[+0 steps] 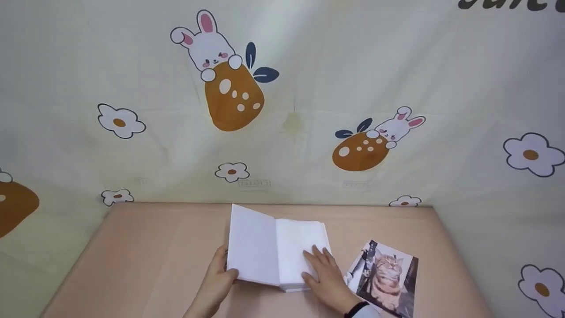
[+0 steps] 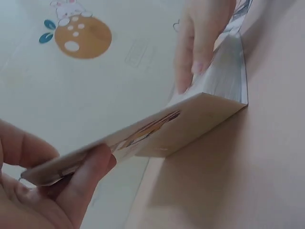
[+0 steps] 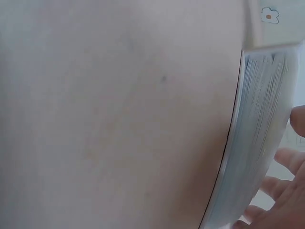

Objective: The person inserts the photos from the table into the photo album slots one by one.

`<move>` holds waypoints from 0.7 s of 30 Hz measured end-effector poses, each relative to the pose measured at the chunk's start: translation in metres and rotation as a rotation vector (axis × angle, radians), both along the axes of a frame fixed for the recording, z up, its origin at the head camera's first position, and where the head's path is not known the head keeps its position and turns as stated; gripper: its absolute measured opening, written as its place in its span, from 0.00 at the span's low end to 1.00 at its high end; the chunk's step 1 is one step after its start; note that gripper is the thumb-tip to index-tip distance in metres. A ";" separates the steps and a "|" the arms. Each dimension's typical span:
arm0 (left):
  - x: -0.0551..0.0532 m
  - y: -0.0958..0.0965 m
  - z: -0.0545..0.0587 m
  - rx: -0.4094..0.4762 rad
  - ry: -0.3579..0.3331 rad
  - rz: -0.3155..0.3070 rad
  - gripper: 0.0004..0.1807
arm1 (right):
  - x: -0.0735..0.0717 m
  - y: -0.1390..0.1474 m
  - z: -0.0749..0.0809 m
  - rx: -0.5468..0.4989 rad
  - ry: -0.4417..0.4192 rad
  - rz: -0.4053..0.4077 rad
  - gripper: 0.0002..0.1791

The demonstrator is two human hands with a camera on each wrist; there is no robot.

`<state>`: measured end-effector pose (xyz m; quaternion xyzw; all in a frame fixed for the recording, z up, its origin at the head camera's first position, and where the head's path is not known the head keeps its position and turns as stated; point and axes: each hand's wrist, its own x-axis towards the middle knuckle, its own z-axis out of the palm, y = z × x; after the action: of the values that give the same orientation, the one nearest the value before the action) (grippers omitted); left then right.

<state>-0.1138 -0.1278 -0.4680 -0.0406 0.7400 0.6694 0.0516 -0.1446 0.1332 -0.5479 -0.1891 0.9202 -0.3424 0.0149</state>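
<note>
Holding the book (image 1: 293, 236) open on the counter (image 1: 145, 260) near a cat picture (image 1: 388, 280), I pinch its raised cover (image 1: 254, 245) with my left hand (image 1: 215, 280) and rest my spread right hand (image 1: 327, 280) on the page (image 1: 298, 243).

The right hand (image 1: 325, 277) is bare up to a narrow black band (image 1: 355, 309) — beyond it, a pale greyish sleeve (image 1: 369, 312); the left hand (image 1: 215, 279) is bare as well.
</note>
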 end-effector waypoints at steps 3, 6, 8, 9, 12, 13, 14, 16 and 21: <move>-0.003 -0.009 -0.004 -0.031 -0.021 0.042 0.38 | 0.000 0.003 -0.002 -0.001 -0.010 -0.010 0.30; -0.005 -0.017 -0.010 -0.056 -0.058 0.068 0.39 | 0.000 0.003 -0.002 -0.011 -0.022 -0.010 0.31; -0.006 -0.023 -0.015 -0.073 -0.080 0.074 0.39 | 0.000 0.002 -0.001 -0.013 -0.038 -0.008 0.31; -0.006 -0.025 -0.018 -0.079 -0.090 0.078 0.39 | 0.000 0.001 -0.001 -0.015 -0.048 -0.006 0.31; -0.005 -0.032 -0.025 -0.091 -0.116 0.089 0.39 | 0.000 -0.001 0.001 -0.018 -0.063 0.002 0.31; -0.004 -0.034 -0.027 -0.091 -0.130 0.094 0.38 | 0.000 -0.001 0.001 -0.017 -0.064 0.007 0.31; -0.004 -0.035 -0.029 -0.091 -0.145 0.101 0.38 | 0.000 -0.001 0.000 -0.016 -0.061 0.010 0.31; -0.004 -0.038 -0.034 -0.081 -0.170 0.104 0.37 | 0.000 -0.002 -0.001 -0.011 -0.055 0.016 0.31; -0.006 -0.038 -0.044 -0.158 -0.191 0.103 0.36 | 0.000 0.000 -0.002 -0.009 -0.051 0.011 0.31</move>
<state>-0.1199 -0.1656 -0.5116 -0.1460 0.7791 0.6038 0.0842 -0.1445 0.1329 -0.5502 -0.1856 0.9169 -0.3512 0.0393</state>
